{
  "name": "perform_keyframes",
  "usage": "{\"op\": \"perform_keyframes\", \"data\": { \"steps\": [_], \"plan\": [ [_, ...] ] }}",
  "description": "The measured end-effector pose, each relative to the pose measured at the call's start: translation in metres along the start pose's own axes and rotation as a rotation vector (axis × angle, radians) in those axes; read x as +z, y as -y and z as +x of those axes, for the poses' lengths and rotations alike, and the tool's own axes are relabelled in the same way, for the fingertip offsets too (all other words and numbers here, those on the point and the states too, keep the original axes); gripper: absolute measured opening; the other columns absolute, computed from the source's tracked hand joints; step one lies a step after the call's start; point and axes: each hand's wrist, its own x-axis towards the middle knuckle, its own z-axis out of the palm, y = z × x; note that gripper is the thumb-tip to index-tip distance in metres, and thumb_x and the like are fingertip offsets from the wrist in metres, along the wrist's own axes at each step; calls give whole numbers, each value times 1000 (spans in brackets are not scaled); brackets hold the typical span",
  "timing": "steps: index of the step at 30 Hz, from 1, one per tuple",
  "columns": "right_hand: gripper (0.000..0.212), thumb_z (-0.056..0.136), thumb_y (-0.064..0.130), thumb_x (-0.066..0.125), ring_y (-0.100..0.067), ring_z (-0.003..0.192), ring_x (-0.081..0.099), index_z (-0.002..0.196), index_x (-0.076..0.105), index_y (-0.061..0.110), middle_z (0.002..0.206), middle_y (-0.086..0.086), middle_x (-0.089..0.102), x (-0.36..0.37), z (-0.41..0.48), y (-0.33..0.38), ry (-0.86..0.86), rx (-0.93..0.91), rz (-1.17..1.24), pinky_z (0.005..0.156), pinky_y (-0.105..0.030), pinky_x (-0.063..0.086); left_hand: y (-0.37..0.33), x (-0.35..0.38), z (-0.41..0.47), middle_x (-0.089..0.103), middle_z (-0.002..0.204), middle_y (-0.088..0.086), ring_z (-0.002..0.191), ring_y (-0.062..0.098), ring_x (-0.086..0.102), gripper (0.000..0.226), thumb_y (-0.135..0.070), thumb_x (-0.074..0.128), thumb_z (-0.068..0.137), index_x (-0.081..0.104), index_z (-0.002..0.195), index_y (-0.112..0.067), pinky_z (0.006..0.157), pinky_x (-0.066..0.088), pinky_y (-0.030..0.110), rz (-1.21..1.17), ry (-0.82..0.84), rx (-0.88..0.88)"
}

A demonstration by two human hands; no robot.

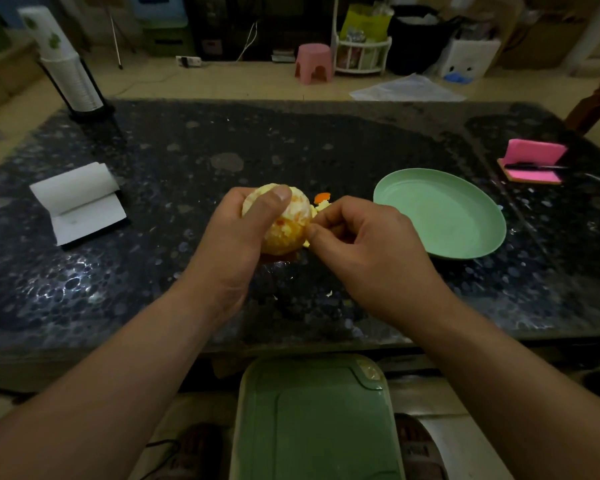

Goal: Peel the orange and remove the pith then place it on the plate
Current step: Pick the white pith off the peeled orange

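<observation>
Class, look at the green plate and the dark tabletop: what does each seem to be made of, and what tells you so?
Plate: probably matte plastic; even pale green, soft dull sheen, no glaze glare. Tabletop: likely polished stone or a stone-look surface; dark speckled pattern with sharp light reflections.

The left hand (234,233) grips a round, mostly peeled orange (286,221) (white pith clinging) just left of the pale green round plate (440,216); the right hand (368,247) pinches at its side.
</observation>
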Motion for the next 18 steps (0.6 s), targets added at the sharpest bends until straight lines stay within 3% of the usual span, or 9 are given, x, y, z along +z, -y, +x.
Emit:
{"op": "perform_keyframes", "data": {
  "steps": [2,7,18],
  "plan": [
    [10,99,27,72,-5,62,63,90,74,23,67,10,68,0,0,0,-1,-1,-25,56,-17,45,1,0,-1,74,118,10,96,22,76,53,-50,70,84,62,123,-16,72,62,34,38,-4,27],
    [17,97,27,73,-10,59,62,81,69,23,64,9,66,8,-1,-1,-79,-16,-109,60,-40,56,4,5,-3,73,115,7,91,14,75,47,-47,78,91,60,122,-17,71,61,31,113,-37,87],
    [22,90,26,73,-17,54,56,74,58,20,59,2,60,16,3,3,-171,-36,-88,53,-46,50,5,5,-4,74,117,10,93,18,76,50,-50,72,86,62,123,-16,73,61,31,40,-21,47]
  ]
}}
